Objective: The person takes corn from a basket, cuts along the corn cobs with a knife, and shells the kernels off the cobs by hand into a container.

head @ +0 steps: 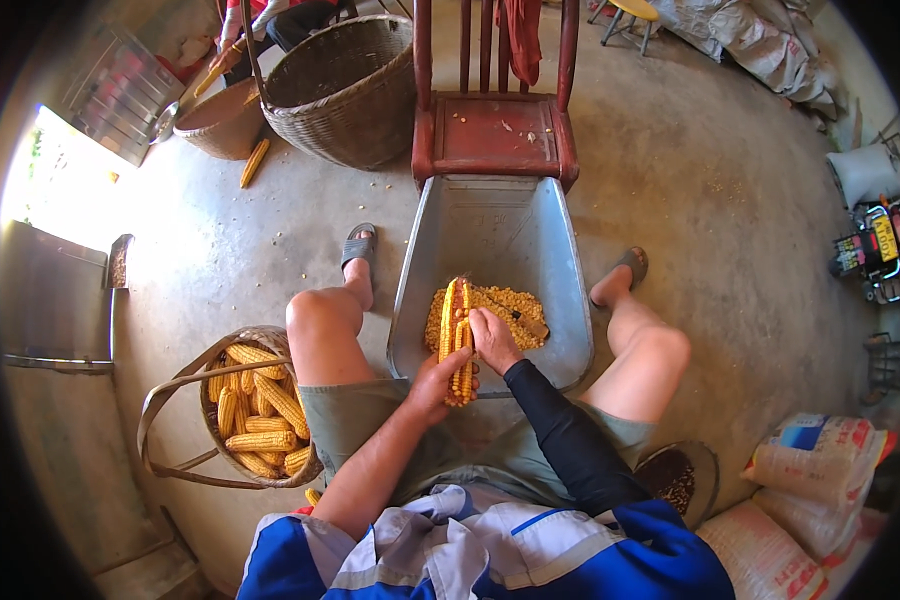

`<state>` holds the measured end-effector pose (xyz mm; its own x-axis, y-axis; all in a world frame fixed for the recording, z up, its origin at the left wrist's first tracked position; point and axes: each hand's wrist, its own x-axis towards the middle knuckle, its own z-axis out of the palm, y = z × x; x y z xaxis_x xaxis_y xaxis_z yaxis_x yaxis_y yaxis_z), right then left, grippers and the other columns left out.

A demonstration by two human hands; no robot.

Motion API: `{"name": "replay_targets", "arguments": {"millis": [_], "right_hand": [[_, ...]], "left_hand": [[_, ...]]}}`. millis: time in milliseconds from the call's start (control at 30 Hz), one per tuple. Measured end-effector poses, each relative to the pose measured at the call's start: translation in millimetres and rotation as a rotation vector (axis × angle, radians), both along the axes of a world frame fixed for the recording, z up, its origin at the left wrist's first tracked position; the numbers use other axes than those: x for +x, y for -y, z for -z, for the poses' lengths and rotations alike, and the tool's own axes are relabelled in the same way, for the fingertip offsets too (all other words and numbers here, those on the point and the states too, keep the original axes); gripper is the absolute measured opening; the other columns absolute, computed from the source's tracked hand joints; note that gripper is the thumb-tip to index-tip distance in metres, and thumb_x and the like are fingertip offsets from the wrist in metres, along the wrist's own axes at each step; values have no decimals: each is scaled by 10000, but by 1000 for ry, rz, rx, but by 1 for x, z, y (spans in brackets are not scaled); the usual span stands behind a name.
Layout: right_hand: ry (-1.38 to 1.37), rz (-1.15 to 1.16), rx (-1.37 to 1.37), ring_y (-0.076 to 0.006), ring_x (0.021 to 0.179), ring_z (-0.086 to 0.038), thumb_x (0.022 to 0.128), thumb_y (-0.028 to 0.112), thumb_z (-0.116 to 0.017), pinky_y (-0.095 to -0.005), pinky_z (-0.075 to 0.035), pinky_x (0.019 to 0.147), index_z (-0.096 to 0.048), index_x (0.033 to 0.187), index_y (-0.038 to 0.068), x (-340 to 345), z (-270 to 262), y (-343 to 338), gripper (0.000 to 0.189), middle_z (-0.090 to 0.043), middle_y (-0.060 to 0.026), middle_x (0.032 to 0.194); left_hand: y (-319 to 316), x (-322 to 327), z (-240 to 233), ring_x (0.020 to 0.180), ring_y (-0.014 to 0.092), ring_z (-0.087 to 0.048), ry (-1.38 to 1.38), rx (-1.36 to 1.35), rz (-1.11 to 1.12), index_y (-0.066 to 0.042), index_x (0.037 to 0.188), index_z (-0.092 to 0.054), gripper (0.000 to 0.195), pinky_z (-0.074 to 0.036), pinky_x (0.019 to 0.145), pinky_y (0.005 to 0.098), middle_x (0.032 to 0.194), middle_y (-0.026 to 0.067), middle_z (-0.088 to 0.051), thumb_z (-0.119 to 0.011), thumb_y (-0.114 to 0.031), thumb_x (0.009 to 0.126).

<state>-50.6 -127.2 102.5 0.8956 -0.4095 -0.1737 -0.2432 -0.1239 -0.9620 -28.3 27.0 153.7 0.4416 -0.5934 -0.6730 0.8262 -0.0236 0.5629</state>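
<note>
My left hand [435,382] is closed around the lower part of a yellow corn cob [447,330], which has bare rows where kernels are gone. My right hand [493,339] presses its fingers against the cob's right side; whether it holds anything more is hidden. Beneath both hands, a grey-blue trough [487,225] has a heap of loose corn kernels [521,298] at its near end. A tool with a wooden handle [532,325] lies on the kernels, partly covered by my right hand. Whole corn cobs [259,424] fill a handled wicker basket [315,465] beside my left knee.
A red wooden chair [495,135] stands against the trough's far end. Left of it are a large woven basket [345,112] and a smaller one [221,124], with a loose cob [255,163] nearby. Another person's hand [229,56] holds a cob. Filled sacks [817,465] sit at lower right.
</note>
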Motion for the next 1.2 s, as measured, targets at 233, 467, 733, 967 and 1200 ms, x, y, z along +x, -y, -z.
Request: {"name": "replay_targets", "arguments": {"millis": [233,467,733,967,1200], "right_hand": [[19,-92,474,-140,893,-574,996,301,-530,-294,-472,812,-577,1122,-23,-2,-15,-1,350,-632,-74,961],[134,-92,651,-144,1078,-566,944,178,-588,-296,-462,952,-433,1360,-16,-1,-24,4,485,-584,-74,1185],[86,31,371,-109,903,-555,973,218,-545,-287,-472,804,-582,1153,-7,-3,-11,-9,291,-608,-40,1002],[-47,229,736,-124,909,-560,990,355,-566,-296,-466,814,-574,1134,-5,-8,0,-6,388,-602,-45,982],[121,-54,807,-142,984,-559,909,208,-633,-298,-468,901,-486,1246,15,-20,-23,-3,416,-571,-48,1089]], "left_hand": [[0,2,0,720,190,-641,104,49,67,-20,1185,-491,396,-558,581,337,929,95,-604,-654,-249,906],[1,1,-8,670,179,-632,457,176,93,8,1217,-420,494,-514,486,301,903,103,-590,-690,-184,851],[3,-7,1,570,150,-604,472,149,116,-2,1076,-471,360,-471,437,296,781,68,-584,-649,-282,938],[7,-16,8,520,155,-590,499,193,189,17,1058,-489,411,-455,415,298,757,79,-588,-578,-376,976],[7,-4,-3,572,163,-622,359,102,150,11,1102,-492,387,-475,429,278,806,94,-604,-586,-341,971]]}}
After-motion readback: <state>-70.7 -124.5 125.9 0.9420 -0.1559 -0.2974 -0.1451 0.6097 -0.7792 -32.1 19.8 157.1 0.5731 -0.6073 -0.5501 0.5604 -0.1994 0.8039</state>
